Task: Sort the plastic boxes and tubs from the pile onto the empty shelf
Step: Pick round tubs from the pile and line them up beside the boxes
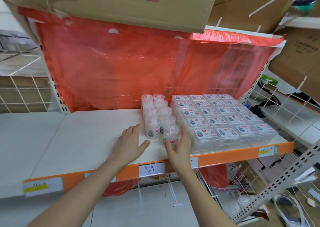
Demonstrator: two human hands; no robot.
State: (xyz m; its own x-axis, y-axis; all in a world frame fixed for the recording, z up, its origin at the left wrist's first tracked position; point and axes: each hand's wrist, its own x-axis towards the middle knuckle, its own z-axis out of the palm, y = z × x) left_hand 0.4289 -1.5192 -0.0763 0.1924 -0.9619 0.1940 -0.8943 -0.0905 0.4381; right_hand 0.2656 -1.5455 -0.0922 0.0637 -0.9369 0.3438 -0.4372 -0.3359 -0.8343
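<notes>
On the white shelf with an orange front edge (90, 140), round clear plastic tubs (152, 121) with white contents are lined up in two rows. They are set just beside flat clear plastic boxes (225, 121), which are stacked in a grid on the right. The frontmost tub (170, 134) of the right row is held by the right hand (180, 145), whose grip is clamped on it between thumb and fingers. The left hand (129, 142) is laid on the shelf just left of the tubs, its grip apart and fingers straight. A red plastic sheet (121, 62) is hung behind.
</notes>
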